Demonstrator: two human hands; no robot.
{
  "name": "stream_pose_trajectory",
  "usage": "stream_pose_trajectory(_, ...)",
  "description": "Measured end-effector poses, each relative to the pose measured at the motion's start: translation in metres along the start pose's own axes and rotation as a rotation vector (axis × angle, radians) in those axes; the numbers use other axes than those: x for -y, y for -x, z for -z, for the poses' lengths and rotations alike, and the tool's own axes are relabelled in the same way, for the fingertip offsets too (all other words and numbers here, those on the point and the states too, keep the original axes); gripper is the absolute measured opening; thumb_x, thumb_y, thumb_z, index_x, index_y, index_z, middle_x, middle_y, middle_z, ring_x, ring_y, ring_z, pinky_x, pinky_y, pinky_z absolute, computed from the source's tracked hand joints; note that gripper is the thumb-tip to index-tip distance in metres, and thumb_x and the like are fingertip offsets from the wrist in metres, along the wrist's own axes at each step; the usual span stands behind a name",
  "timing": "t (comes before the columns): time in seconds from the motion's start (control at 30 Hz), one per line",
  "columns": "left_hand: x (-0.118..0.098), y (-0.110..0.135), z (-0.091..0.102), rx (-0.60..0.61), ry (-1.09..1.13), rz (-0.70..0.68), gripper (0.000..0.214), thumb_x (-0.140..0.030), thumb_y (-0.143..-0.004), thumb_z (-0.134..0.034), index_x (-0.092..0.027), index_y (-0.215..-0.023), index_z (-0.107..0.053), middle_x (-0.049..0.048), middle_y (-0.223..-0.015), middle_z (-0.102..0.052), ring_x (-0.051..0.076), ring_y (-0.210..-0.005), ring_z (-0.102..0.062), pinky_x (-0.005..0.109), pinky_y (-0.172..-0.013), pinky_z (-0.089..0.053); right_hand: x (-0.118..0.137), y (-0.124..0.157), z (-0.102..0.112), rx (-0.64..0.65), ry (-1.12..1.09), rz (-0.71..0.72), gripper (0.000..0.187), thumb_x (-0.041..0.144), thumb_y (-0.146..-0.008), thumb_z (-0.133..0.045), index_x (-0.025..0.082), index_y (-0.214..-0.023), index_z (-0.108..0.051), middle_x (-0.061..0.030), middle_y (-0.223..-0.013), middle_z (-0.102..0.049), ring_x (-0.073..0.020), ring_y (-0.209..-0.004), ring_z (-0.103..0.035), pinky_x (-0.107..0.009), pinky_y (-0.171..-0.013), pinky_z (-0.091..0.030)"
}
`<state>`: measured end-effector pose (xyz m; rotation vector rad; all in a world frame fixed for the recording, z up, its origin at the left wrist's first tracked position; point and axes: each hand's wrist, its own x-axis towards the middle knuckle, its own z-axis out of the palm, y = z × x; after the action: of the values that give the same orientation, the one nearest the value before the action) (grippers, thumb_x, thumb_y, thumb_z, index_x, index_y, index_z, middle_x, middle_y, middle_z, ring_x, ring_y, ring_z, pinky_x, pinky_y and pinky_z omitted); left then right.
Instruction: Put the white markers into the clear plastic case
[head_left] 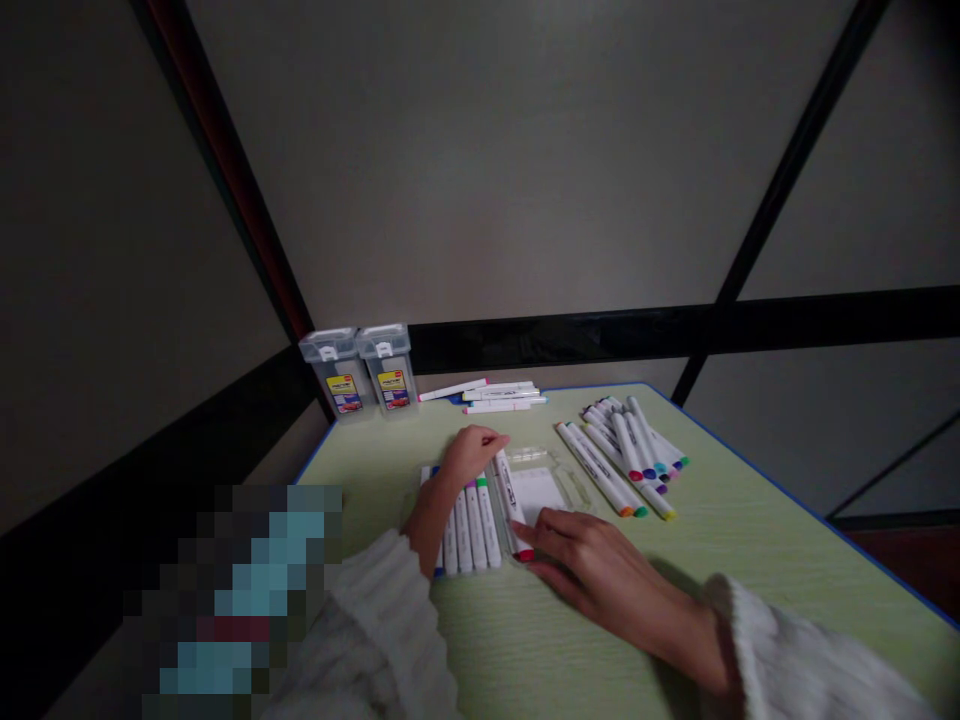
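A clear plastic marker case (540, 490) lies open on the green table (750, 560), with several white markers (472, 525) lined up in it. My left hand (457, 475) rests over the far end of the case, fingers curled on its edge. My right hand (600, 570) pinches the red-capped end of a white marker (512, 505) that lies slanted at the right of the row. Both sleeves are white and fuzzy.
Several loose markers with coloured caps (626, 455) lie to the right. A few more markers (495, 395) lie at the far edge. Two closed clear marker boxes (364, 375) stand at the far left corner. A wall with dark beams is behind the table.
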<state>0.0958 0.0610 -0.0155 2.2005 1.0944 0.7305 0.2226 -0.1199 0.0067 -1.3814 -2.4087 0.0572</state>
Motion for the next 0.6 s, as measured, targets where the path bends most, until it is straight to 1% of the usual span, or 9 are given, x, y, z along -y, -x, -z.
stream_pose_trajectory(0.2, -0.001, 0.001, -0.001, 0.020, -0.087, -0.004, 0.039, -0.041, -0.075, -0.043, -0.011, -0.065, -0.064, -0.0008, -0.051, -0.051, 0.009, -0.051, -0.040, 0.020, -0.050, -0.029, -0.002, 0.002, -0.002, -0.002, 0.020, -0.023, 0.029, 0.023, -0.083, -0.047, 0.018, -0.111, -0.055, -0.0085, -0.091, -0.060, -0.0205, -0.079, -0.058, -0.034, -0.067, -0.046)
stream_pose_trajectory(0.3, -0.005, 0.001, -0.001, 0.011, -0.133, -0.019, 0.040, -0.042, -0.076, -0.041, -0.011, -0.063, -0.063, -0.0015, -0.050, -0.047, 0.009, -0.050, -0.038, 0.021, -0.049, -0.026, -0.003, 0.003, -0.003, 0.002, 0.019, -0.026, 0.029, 0.026, -0.084, -0.046, 0.018, -0.110, -0.056, -0.0089, -0.093, -0.060, -0.0207, -0.079, -0.057, -0.034, -0.067, -0.046)
stream_pose_trajectory(0.4, -0.009, 0.003, -0.002, 0.002, -0.172, -0.015, 0.040, -0.040, -0.077, -0.041, -0.011, -0.060, -0.062, -0.0020, -0.048, -0.044, 0.008, -0.049, -0.035, 0.021, -0.049, -0.024, -0.003, 0.002, -0.002, 0.019, 0.002, -0.039, 0.027, 0.027, -0.085, -0.046, 0.018, -0.108, -0.056, -0.0077, -0.089, -0.060, -0.0205, -0.078, -0.057, -0.034, -0.068, -0.045)
stream_pose_trajectory(0.5, -0.012, 0.004, -0.002, -0.004, -0.182, -0.003, 0.039, -0.040, -0.077, -0.041, -0.012, -0.060, -0.061, -0.0017, -0.049, -0.044, 0.008, -0.049, -0.035, 0.021, -0.049, -0.023, -0.003, 0.002, 0.000, 0.046, -0.020, -0.063, 0.024, 0.027, -0.085, -0.046, 0.019, -0.105, -0.057, -0.0063, -0.087, -0.059, -0.0201, -0.078, -0.056, -0.034, -0.069, -0.045)
stream_pose_trajectory(0.6, -0.013, 0.005, -0.002, -0.004, -0.175, 0.003, 0.039, -0.042, -0.077, -0.041, -0.012, -0.060, -0.062, -0.0010, -0.050, -0.046, 0.009, -0.051, -0.036, 0.021, -0.049, -0.024, -0.003, 0.001, 0.001, 0.055, -0.034, -0.064, 0.024, 0.027, -0.085, -0.045, 0.019, -0.104, -0.057, -0.0066, -0.088, -0.059, -0.0201, -0.080, -0.056, -0.034, -0.070, -0.044)
